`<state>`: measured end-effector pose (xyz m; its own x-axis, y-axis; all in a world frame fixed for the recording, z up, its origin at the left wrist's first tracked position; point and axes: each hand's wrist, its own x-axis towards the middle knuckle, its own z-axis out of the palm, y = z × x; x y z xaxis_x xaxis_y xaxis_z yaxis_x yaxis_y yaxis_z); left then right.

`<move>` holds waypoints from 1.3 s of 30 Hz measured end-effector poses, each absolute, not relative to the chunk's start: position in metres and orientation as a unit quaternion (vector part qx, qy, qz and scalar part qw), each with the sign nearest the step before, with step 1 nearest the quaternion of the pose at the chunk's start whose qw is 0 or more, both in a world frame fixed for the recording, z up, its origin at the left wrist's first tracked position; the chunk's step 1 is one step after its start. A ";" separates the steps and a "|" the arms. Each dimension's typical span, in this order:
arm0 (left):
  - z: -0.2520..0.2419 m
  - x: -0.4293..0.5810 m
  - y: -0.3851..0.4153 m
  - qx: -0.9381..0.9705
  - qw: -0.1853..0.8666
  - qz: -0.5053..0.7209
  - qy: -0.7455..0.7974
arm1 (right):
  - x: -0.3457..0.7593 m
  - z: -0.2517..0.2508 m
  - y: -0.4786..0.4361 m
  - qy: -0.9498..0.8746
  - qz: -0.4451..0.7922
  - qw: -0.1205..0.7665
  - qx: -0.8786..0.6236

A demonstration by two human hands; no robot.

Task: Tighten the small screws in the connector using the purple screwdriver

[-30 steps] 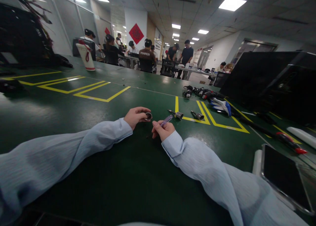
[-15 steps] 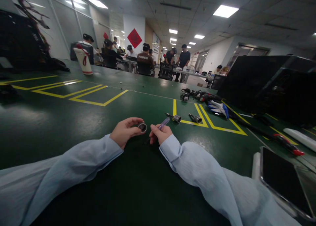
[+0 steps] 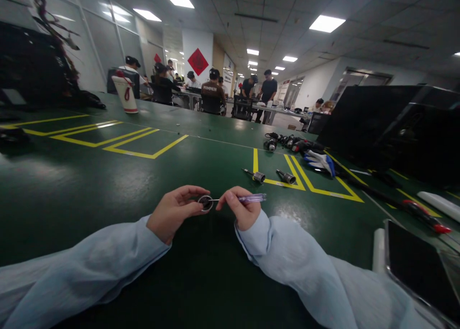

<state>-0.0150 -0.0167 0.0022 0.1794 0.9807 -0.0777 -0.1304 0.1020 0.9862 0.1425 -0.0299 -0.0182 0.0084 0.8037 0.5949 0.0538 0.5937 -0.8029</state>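
Observation:
Between thumb and fingers, my left hand (image 3: 176, 209) pinches a small round metal part (image 3: 205, 203), its open ring end facing right with a dark inside. My right hand (image 3: 241, 205) is closed around a screwdriver (image 3: 253, 198) with a clear purple handle. The thin shaft points left and its tip reaches the ring of the metal part; whether it touches inside I cannot tell. Beyond my right hand lie two metal pieces with cup-shaped ends and thin shafts, a left one (image 3: 258, 177) and a right one (image 3: 287, 177).
Yellow tape outlines mark the green table (image 3: 143, 175). A paper cup (image 3: 125, 95) stands far left. Cable connectors (image 3: 271, 144), a white-and-blue glove (image 3: 319, 162) and a red-black tool (image 3: 426, 216) lie right. A phone (image 3: 417, 266) rests near my right forearm. People sit and stand behind.
My right hand has turned the screwdriver, so its shaft now points left at the metal part. Both hands appear slightly lower, and the left has tilted the ring toward the tip.

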 end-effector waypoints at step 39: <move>0.014 -0.011 -0.015 0.565 0.485 0.468 0.476 | 0.134 -0.010 -0.036 -0.770 0.024 0.550 -0.323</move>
<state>-0.0114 -0.0146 0.0145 0.1094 0.9916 0.0683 0.0839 -0.0777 0.9934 0.1337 -0.0359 -0.0105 -0.1863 0.5227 0.8319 0.4709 0.7907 -0.3913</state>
